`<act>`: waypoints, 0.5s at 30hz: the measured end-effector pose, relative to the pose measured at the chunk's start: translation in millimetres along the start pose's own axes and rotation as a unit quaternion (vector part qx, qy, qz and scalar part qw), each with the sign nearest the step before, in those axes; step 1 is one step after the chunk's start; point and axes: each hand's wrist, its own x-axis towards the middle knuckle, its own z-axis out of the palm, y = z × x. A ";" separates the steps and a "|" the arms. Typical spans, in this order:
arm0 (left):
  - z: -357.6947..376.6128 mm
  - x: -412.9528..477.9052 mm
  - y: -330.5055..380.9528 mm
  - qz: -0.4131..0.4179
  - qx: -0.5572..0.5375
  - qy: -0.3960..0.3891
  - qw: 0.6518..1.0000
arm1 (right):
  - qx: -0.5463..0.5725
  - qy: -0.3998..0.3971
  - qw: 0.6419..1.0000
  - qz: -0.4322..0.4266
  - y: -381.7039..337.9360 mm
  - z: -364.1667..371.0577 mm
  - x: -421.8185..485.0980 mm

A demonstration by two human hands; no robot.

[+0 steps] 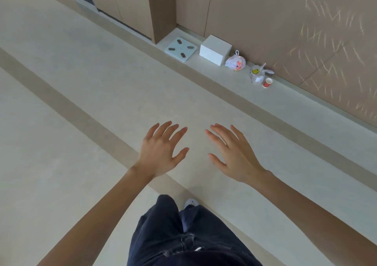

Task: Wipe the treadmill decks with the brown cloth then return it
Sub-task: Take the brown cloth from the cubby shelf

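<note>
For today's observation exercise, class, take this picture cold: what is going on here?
A person stands on a pale floor, looking down at both bare hands held out with fingers spread. The left hand and right hand are empty; no cloth or treadmill is in view. Along the wall sit a bathroom scale, a white box, two tied plastic bags and a red cup. Nothing is being handled at this moment.
</note>
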 end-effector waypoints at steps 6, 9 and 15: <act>7.5 19.8 -31.1 -0.049 -0.005 -0.012 0.999 | 0.021 -0.007 0.999 -0.041 11.7 16.2 52.3; 7.4 35.3 -55.2 -0.060 -0.002 -0.022 0.998 | 0.024 -0.017 0.998 -0.053 14.1 23.9 85.1; -6.6 83.6 -118.6 -0.068 -0.005 -0.020 0.998 | 0.021 -0.029 0.997 -0.069 14.7 30.5 170.1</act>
